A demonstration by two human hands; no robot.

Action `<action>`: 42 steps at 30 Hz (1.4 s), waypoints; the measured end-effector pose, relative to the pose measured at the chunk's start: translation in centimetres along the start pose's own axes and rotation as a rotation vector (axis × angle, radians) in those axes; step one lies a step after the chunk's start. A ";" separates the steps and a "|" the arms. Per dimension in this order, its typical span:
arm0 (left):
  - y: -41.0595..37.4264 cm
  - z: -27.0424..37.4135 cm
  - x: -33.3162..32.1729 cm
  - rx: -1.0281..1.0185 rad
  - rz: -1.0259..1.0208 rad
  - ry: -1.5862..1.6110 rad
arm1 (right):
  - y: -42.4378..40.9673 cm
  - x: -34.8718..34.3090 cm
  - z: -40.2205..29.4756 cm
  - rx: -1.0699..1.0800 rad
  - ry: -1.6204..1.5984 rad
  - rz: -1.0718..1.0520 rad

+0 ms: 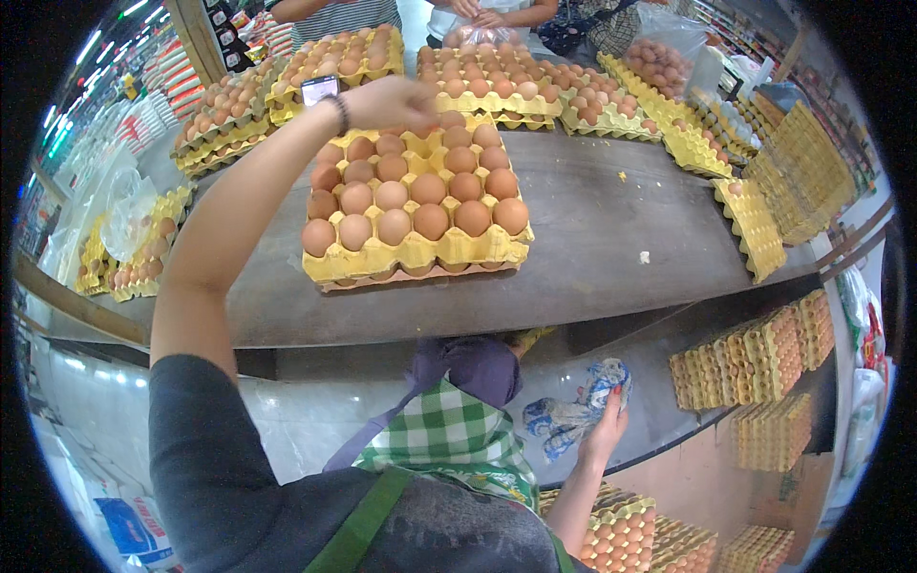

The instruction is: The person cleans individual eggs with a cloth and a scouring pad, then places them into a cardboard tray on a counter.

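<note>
My left hand (405, 104), with a dark beaded bracelet at the wrist, reaches over the far edge of the top yellow egg tray (423, 251). Motion blurs its curled fingers, and whether they hold an egg cannot be told. Brown eggs (428, 189) fill most of this tray's cups; a few at the back middle are bare. Another layer of eggs shows beneath it. Low at the right, below the table's near edge, my right hand (605, 430) grips a crumpled blue-and-white cloth (573, 412).
Stacked egg trays (487, 100) line the far side of the dark table (573, 251). Two people stand behind them. Empty yellow trays (802, 172) lean at the right. A dark phone-like device (319, 90) is beside my left wrist. More egg stacks (752, 351) stand lower right.
</note>
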State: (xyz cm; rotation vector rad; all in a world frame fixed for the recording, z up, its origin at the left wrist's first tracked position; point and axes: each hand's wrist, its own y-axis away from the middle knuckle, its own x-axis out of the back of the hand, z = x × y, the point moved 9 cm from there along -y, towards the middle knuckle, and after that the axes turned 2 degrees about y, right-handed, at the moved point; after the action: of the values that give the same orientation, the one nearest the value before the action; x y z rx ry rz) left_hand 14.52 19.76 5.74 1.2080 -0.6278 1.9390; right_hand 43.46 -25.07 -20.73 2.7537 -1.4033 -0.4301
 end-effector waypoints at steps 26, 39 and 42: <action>8.8 22.0 -29.1 0.156 -0.151 1.822 | 1.9 -1.4 -5.6 0.183 -0.124 0.023; 4.7 33.4 -40.6 0.209 -0.437 1.967 | -2.1 7.5 -3.8 0.055 -0.325 0.175; 4.1 32.9 -41.8 0.288 -0.543 2.057 | 2.4 5.3 -9.4 0.231 -0.151 0.191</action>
State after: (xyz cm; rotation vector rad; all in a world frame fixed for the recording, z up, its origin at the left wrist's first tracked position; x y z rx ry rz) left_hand 39.98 -20.85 -17.78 -0.7602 0.9547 1.7043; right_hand 46.88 -31.76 -12.54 2.7705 -1.8419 -0.5058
